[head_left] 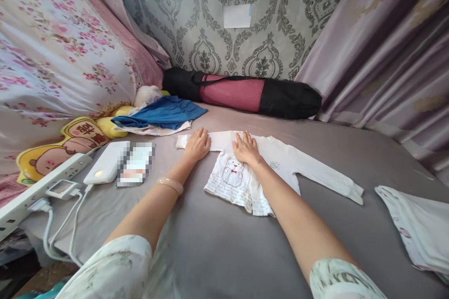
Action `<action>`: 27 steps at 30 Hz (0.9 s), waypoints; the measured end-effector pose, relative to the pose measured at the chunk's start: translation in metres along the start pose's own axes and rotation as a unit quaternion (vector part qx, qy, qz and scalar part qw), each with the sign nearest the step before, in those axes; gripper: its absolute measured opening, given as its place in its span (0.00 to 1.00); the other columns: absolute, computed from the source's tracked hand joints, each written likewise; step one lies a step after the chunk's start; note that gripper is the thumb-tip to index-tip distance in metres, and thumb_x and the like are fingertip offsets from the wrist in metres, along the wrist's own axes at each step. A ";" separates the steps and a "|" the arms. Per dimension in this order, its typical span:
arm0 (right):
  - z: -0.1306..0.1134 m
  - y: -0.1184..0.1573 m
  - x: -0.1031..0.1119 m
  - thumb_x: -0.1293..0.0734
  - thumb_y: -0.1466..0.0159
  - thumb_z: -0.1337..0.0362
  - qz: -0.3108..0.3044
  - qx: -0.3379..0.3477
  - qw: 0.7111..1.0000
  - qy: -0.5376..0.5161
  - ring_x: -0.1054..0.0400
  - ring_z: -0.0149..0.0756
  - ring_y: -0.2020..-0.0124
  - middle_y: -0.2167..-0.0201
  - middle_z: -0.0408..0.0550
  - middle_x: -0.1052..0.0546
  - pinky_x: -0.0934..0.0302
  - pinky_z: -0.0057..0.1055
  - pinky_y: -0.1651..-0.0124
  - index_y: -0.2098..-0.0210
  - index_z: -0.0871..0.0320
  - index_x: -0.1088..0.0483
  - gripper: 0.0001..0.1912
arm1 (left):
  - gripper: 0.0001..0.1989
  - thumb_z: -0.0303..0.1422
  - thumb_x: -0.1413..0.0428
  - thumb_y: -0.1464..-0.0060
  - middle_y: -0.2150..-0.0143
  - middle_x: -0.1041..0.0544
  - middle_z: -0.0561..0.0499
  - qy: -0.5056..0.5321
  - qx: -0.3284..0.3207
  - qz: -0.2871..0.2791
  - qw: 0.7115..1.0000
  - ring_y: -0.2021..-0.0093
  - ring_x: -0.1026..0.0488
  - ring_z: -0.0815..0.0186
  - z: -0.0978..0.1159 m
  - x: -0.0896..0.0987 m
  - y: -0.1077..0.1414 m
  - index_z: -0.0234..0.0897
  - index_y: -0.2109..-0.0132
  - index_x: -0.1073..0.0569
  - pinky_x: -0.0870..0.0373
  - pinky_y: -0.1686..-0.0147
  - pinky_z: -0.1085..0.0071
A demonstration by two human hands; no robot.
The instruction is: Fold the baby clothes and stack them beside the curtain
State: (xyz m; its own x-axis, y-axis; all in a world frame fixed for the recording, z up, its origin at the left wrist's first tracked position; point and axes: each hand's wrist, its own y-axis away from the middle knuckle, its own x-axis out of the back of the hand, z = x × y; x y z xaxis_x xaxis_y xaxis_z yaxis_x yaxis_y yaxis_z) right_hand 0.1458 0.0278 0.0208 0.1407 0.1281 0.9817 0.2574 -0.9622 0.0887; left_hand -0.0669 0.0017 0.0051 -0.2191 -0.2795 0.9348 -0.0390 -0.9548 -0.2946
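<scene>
A small white long-sleeved shirt [219,180] with a printed bear lies spread on the grey sheet, its front showing. One sleeve reaches left, the other stretches out to the lower right. My left hand [198,144] rests flat on the left sleeve near its cuff, fingers extended. On the upper chest, just above the bear print, lies my right hand [246,148] with its fingers spread. Neither hand grips the cloth. My right forearm covers part of the shirt's front.
Blue clothing [164,112] lies at the back left beside plush toys. A white power bank [107,163], a blurred phone [136,164] and a power strip [45,191] with cables are at left. Folded white clothes [417,224] lie at right. A long black-and-pink bag [231,93] sits against the wall.
</scene>
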 end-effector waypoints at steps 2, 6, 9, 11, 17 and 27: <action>-0.003 -0.002 0.003 0.54 0.28 0.54 0.000 0.010 1.000 0.004 0.70 0.45 0.28 0.28 0.56 0.60 0.73 0.48 0.31 0.30 0.61 0.54 0.31 | 0.22 0.38 0.58 0.35 0.37 0.33 0.38 0.020 -0.050 0.026 0.998 0.37 0.37 0.56 0.003 0.002 0.003 0.33 0.41 0.33 0.44 0.38 0.60; -0.010 -0.009 0.002 0.55 0.28 0.55 0.032 0.056 0.998 0.002 0.68 0.41 0.28 0.28 0.55 0.57 0.76 0.44 0.30 0.30 0.67 0.53 0.32 | 0.22 0.39 0.59 0.34 0.40 0.29 0.40 0.040 -0.091 0.003 0.995 0.39 0.34 0.57 0.003 0.003 0.005 0.35 0.43 0.30 0.43 0.37 0.62; -0.011 -0.016 -0.004 0.56 0.28 0.54 0.033 0.060 0.998 -0.013 0.65 0.41 0.28 0.29 0.56 0.54 0.73 0.41 0.30 0.31 0.70 0.53 0.34 | 0.22 0.38 0.59 0.34 0.38 0.30 0.41 0.039 -0.090 -0.023 0.995 0.36 0.37 0.57 0.000 0.000 0.003 0.35 0.42 0.29 0.44 0.36 0.61; -0.010 -0.020 -0.008 0.57 0.28 0.53 0.037 0.059 0.997 -0.019 0.64 0.41 0.29 0.29 0.56 0.53 0.72 0.40 0.30 0.31 0.70 0.53 0.35 | 0.22 0.39 0.59 0.34 0.38 0.31 0.41 0.037 -0.093 -0.031 0.995 0.36 0.37 0.57 -0.001 -0.002 0.001 0.35 0.42 0.30 0.44 0.36 0.60; -0.007 -0.024 -0.010 0.56 0.29 0.52 0.033 0.065 0.996 -0.052 0.65 0.41 0.28 0.29 0.55 0.54 0.73 0.41 0.30 0.31 0.70 0.53 0.35 | 0.23 0.39 0.60 0.34 0.38 0.31 0.40 0.014 -0.107 -0.029 0.994 0.36 0.37 0.55 -0.005 -0.002 0.002 0.34 0.41 0.30 0.42 0.36 0.59; 0.021 -0.013 -0.007 0.55 0.29 0.52 0.042 0.055 0.997 -0.043 0.64 0.43 0.28 0.29 0.59 0.55 0.71 0.38 0.30 0.31 0.73 0.52 0.36 | 0.24 0.40 0.60 0.34 0.38 0.31 0.41 0.033 -0.123 -0.016 0.992 0.36 0.37 0.54 -0.001 0.000 0.003 0.34 0.43 0.28 0.42 0.37 0.55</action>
State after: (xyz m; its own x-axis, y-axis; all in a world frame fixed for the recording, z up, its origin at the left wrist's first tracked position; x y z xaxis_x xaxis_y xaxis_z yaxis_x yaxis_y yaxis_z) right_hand 0.1618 0.0443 0.0095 0.2470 0.0729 0.9663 0.3443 -0.9387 -0.0172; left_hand -0.0678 -0.0010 0.0039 -0.2769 -0.2353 0.9316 -0.2815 -0.9072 -0.3128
